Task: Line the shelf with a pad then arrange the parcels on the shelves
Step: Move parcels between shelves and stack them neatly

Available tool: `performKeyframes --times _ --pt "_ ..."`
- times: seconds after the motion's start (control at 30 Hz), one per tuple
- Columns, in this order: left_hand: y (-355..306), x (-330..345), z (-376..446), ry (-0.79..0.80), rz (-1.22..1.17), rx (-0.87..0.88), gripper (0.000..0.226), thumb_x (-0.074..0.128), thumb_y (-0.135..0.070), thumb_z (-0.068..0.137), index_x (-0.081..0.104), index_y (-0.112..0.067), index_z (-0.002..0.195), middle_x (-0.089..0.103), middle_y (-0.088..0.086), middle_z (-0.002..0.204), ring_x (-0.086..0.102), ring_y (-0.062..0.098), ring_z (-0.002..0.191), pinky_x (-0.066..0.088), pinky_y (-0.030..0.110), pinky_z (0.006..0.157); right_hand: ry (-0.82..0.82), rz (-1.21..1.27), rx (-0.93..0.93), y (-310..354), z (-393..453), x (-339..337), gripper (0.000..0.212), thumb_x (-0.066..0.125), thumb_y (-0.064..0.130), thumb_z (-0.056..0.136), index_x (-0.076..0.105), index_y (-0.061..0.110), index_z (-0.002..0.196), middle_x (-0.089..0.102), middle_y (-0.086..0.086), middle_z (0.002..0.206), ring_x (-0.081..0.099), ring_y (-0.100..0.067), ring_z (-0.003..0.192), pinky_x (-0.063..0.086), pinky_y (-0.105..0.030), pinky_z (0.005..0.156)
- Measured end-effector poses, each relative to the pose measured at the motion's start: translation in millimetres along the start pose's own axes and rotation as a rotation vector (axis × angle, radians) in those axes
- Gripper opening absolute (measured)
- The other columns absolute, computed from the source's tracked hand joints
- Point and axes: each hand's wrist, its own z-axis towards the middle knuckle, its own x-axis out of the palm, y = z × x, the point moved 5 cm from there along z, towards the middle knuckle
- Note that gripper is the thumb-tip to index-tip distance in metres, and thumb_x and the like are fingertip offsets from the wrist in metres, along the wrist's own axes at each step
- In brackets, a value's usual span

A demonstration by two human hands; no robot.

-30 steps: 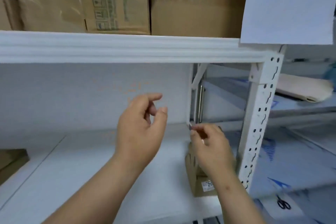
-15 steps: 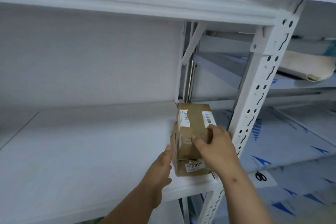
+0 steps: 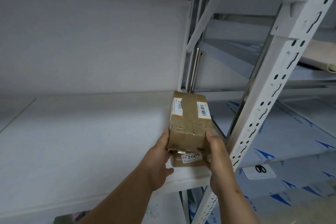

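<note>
**Upper parcel held at the right front corner of the padded shelf**

The shelf (image 3: 181, 181) carries a white pad (image 3: 81, 142) across its visible surface, from the back edge to the front edge. A seam in the pad runs diagonally near the left edge of the shelf.

Two brown cardboard parcels are stacked at the right front corner of the shelf, just beside the perforated white upright (image 3: 269, 100). The lower parcel (image 3: 189, 160) rests on the pad and shows a white label reading "200" on its front face. The upper parcel (image 3: 189, 123) lies on top of it, long axis running toward the back edge, with two orange-edged barcode labels on its top face.

Left hand (image 3: 158, 162): against the left side of the stack, thumb lying along the front left corner of the upper parcel, holding it. Right hand (image 3: 218, 154): curled around the front right corner of the upper parcel, gripping it.

On the neighbouring lower shelf to the right, black-handled scissors (image 3: 260, 169) lie on a white sheet.
</note>
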Motion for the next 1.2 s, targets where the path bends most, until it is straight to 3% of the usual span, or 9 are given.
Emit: performKeyframes --times 0.17,0.33,0.47,0.57,0.7,0.83,0.97,1.1,1.2 --pt "1 -33 -22 -0.141 0.045 0.056 0.049 0.049 -0.069 0.088 0.061 -0.042 0.127 0.06 -0.017 0.129 0.048 0.011 0.126 0.031 0.048 0.113 0.143 0.012 0.107 -6 -3 16 0.02 0.053 0.042 0.093 0.056 0.036 0.111 0.063 0.007 0.116 0.056 -0.012 0.106 0.041 -0.031 0.082" --pt "-3 -62 -53 -0.172 0.024 0.18 0.033 0.061 -0.05 0.078 0.062 -0.045 0.11 0.072 -0.028 0.098 0.06 -0.003 0.097 0.043 0.037 0.093 0.314 0.016 0.156 -7 -12 51 0.05 0.062 0.066 0.069 0.054 0.044 0.113 0.063 0.011 0.117 0.056 -0.017 0.11 0.037 -0.044 0.097" --pt "-8 -94 -68 -0.29 -0.011 0.261 0.025 0.052 -0.038 0.098 0.068 -0.03 0.115 0.076 -0.015 0.091 0.071 0.0 0.076 0.048 0.029 0.073 0.342 0.114 0.207 -14 -19 79 0.038 0.064 0.043 0.083 0.06 0.027 0.117 0.074 0.002 0.104 0.066 -0.026 0.105 0.049 -0.046 0.096" --pt "-8 -125 -79 -0.394 -0.003 0.306 0.025 0.053 -0.035 0.1 0.065 -0.031 0.121 0.076 -0.013 0.098 0.072 0.004 0.085 0.053 0.037 0.085 0.34 0.281 0.267 -24 -31 101 0.029 0.064 0.029 0.084 0.066 0.02 0.112 0.074 -0.007 0.105 0.068 -0.031 0.1 0.049 -0.049 0.092" --pt "-14 -156 -103 -0.422 0.032 0.315 0.053 0.074 -0.068 0.069 0.058 -0.048 0.115 0.068 -0.007 0.12 0.065 0.02 0.109 0.05 0.049 0.101 0.398 0.447 0.319 -30 -51 133 0.056 0.059 0.036 0.073 0.062 0.018 0.126 0.071 -0.013 0.118 0.068 -0.036 0.102 0.045 -0.064 0.099" --pt "-18 -187 -134 -0.443 0.003 0.293 0.079 0.086 -0.06 0.051 0.046 -0.042 0.118 0.06 -0.002 0.127 0.066 0.023 0.108 0.053 0.047 0.097 0.465 0.566 0.331 -29 -74 165 0.06 0.062 0.038 0.07 0.062 0.02 0.128 0.068 -0.015 0.124 0.063 -0.039 0.105 0.054 -0.046 0.069" --pt "-22 -233 -164 -0.405 -0.019 0.3 0.114 0.092 -0.058 0.04 0.033 -0.038 0.135 0.051 0.004 0.139 0.063 0.024 0.115 0.051 0.046 0.101 0.564 0.631 0.35 -24 -104 213 0.096 0.093 0.039 0.012 0.077 0.021 0.105 0.073 -0.015 0.111 0.069 -0.039 0.094 0.058 -0.048 0.055" --pt "-32 -290 -208 -0.454 -0.094 0.386 0.106 0.088 -0.052 0.043 0.033 -0.045 0.133 0.048 -0.003 0.136 0.064 0.023 0.109 0.055 0.044 0.095 0.696 0.68 0.336 -1 -149 274 0.065 0.09 0.034 0.008 0.082 0.021 0.071 0.076 -0.015 0.095 0.075 -0.03 0.069 0.059 -0.049 0.052" --pt "-37 -327 -245 -0.527 -0.13 0.434 0.096 0.084 -0.048 0.05 0.034 -0.045 0.133 0.052 -0.009 0.124 0.066 0.02 0.102 0.057 0.04 0.09 0.781 0.687 0.352 -6 -180 319 0.074 0.094 0.042 0.021 0.082 0.016 0.09 0.07 -0.022 0.113 0.074 -0.035 0.087 0.057 -0.058 0.074"
